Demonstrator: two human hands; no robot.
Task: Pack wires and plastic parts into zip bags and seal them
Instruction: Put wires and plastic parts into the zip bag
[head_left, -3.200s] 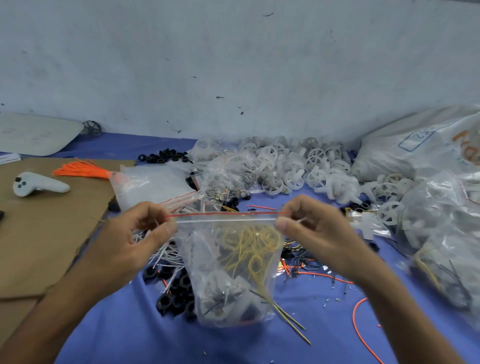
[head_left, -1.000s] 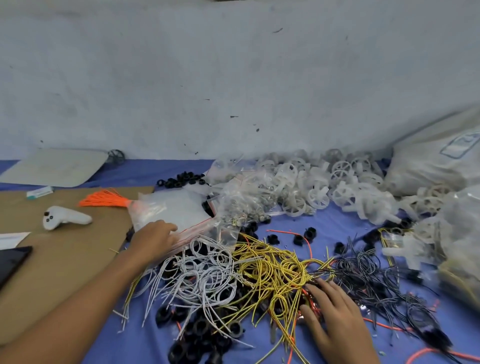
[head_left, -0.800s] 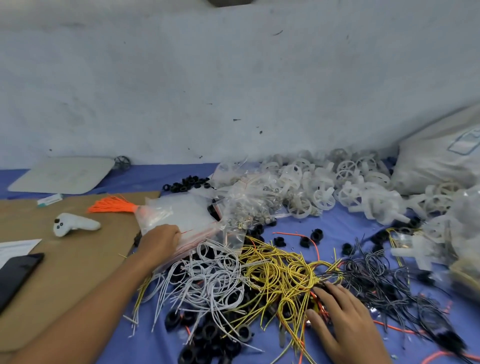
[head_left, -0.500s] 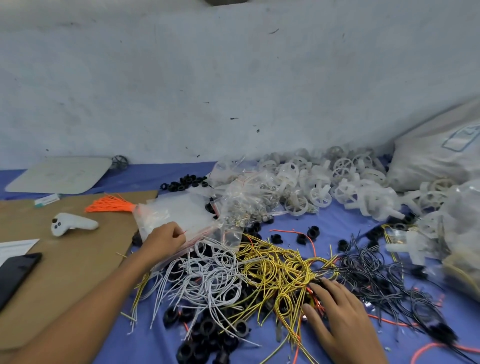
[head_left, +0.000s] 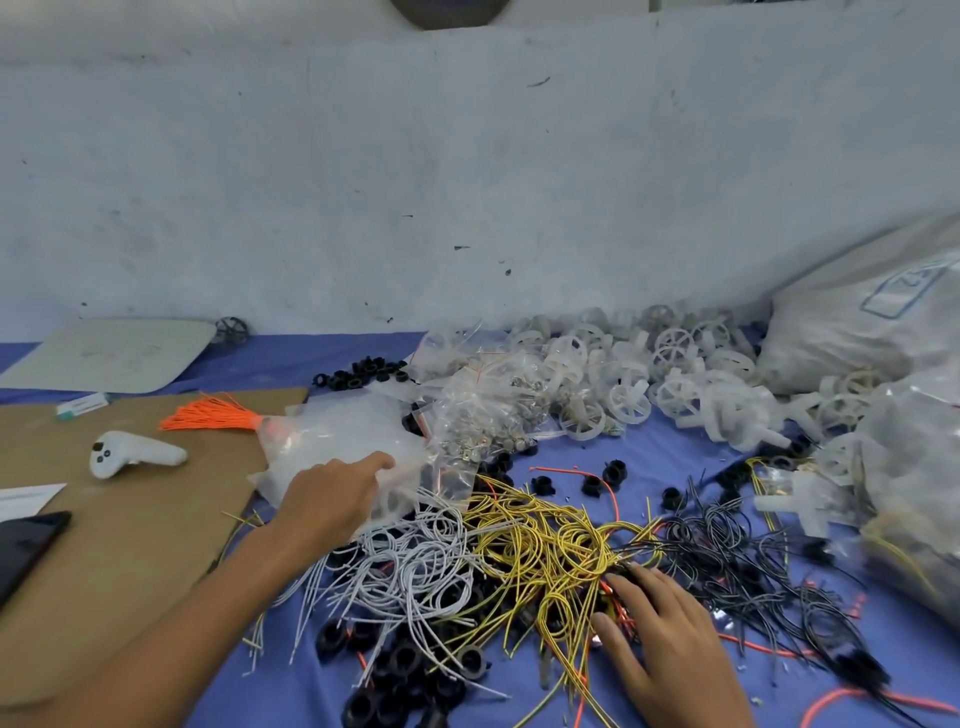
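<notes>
Clear plastic under the left hand (head_left: 332, 499): index finger stretched flat on the zip bags (head_left: 337, 441), grip open, nothing pinched. The right hand (head_left: 660, 634) lies spread on the yellow wires (head_left: 535, 540), grip open too, fingertips at the edge of the black wires (head_left: 737, 545). White wires (head_left: 415, 566) tangle between the two hands, over black rings (head_left: 410, 670). White wheels (head_left: 623, 384) heap up at the back of the blue worktop (head_left: 649, 457). Cardboard (head_left: 130, 519) covers its left side.
</notes>
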